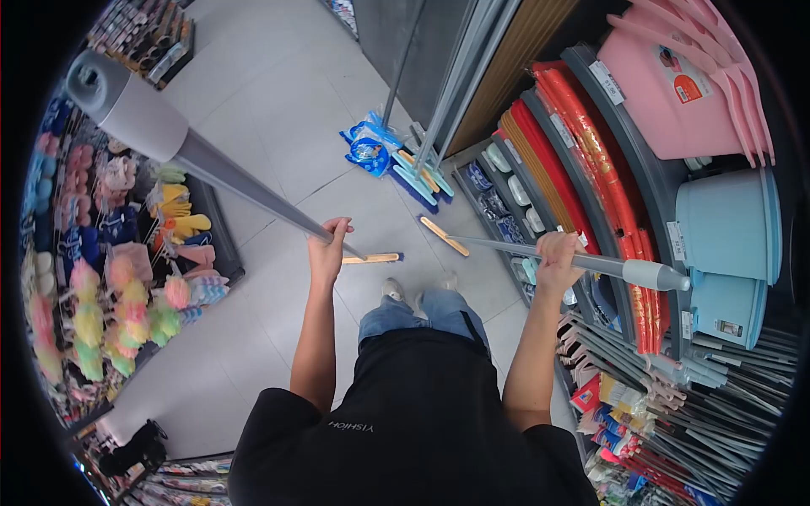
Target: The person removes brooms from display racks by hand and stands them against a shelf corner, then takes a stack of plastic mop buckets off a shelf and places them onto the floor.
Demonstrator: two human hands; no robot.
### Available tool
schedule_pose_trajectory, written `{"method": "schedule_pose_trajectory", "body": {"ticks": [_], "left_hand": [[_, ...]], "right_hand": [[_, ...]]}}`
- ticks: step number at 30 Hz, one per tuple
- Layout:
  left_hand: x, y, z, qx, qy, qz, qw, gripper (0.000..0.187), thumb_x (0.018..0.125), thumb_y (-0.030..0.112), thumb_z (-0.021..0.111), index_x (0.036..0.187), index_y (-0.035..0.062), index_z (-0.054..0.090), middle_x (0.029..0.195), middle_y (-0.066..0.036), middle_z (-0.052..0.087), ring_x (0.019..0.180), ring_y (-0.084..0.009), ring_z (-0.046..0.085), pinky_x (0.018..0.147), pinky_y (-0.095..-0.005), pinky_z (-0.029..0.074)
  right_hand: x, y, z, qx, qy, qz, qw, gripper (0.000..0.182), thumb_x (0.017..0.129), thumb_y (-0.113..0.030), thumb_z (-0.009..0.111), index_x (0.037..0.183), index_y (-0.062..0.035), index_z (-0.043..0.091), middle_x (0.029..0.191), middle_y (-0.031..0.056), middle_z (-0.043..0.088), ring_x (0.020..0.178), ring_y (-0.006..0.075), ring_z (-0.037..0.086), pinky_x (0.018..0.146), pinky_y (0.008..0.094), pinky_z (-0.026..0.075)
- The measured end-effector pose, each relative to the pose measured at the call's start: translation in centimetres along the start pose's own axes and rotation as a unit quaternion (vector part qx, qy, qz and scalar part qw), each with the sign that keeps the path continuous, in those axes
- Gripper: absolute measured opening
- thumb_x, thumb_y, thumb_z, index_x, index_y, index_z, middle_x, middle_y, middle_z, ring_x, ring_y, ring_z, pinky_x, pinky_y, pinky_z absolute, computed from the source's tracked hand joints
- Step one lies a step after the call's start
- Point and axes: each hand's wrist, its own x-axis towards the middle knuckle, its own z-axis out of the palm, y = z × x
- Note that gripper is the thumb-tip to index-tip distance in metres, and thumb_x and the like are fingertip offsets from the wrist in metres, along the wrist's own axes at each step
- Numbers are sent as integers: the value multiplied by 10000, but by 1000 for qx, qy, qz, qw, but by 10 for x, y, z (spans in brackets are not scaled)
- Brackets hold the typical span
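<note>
In my left hand (330, 242) is the grey pole of a broom (253, 184), its fingers closed round it. That pole slants up toward the camera, with a pale hanging-loop end cap at upper left. Its orange-yellow head (371, 259) with dark bristles lies close to the floor ahead of my feet. My right hand (558, 260) grips a second broom (603, 265) by its grey pole, the light end cap pointing right. The second broom's orange-yellow head (444, 235) is beside the first, angled differently.
More brooms (422, 173), some blue-headed, lean against a dark panel ahead. Shelves on my right hold pink basins (666, 93), blue tubs (727, 223) and red rolls (595, 160). Many poles (692, 413) lie at lower right. Colourful dusters (131, 312) hang on the left rack.
</note>
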Motion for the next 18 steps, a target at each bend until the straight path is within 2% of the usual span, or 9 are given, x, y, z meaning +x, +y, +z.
{"method": "schedule_pose_trajectory", "body": {"ticks": [3, 6, 9, 12, 15, 18], "left_hand": [[39, 10, 28, 36, -31, 17, 999, 232, 905, 196, 596, 919, -26, 664, 803, -54, 666, 803, -118, 589, 762, -267, 443], [64, 11, 54, 56, -50, 51, 996, 217, 894, 185, 608, 912, -25, 660, 800, -61, 670, 794, -119, 597, 730, -268, 453], [85, 11, 80, 104, -91, 66, 988, 221, 877, 192, 632, 918, -24, 657, 835, -89, 672, 798, -141, 604, 725, -287, 464], [94, 26, 104, 166, -119, 42, 978, 221, 858, 190, 655, 922, -21, 657, 892, -115, 664, 833, -175, 610, 747, -300, 471], [114, 34, 122, 188, -105, 40, 976, 200, 840, 172, 671, 917, -12, 662, 894, -117, 663, 847, -200, 615, 761, -309, 474], [136, 41, 141, 169, -178, 144, 959, 170, 839, 137, 665, 920, -12, 667, 872, -102, 673, 829, -177, 616, 760, -293, 480]], "right_hand": [[22, 16, 8, 9, -16, 15, 1000, 468, 986, -255, 440, 560, -87, 347, 476, -2, 309, 410, 114, 320, 433, 286, 324], [45, 36, 10, 16, -38, 32, 999, 448, 983, -238, 448, 571, -79, 374, 486, 0, 334, 420, 105, 323, 446, 284, 330], [64, 64, 7, -35, -28, 107, 993, 423, 975, -209, 470, 581, -70, 404, 492, -5, 356, 433, 90, 330, 460, 279, 342], [91, 71, 18, -33, -25, 150, 988, 404, 956, -176, 510, 577, -65, 425, 500, -10, 379, 443, 81, 356, 472, 275, 361], [111, 89, 16, 4, -33, 140, 990, 372, 903, -158, 605, 570, -36, 490, 519, -6, 469, 473, 69, 427, 458, 243, 319], [126, 96, 18, -1, -18, 147, 989, 363, 884, -130, 629, 570, -35, 473, 513, -4, 458, 466, 69, 429, 446, 245, 316]]}}
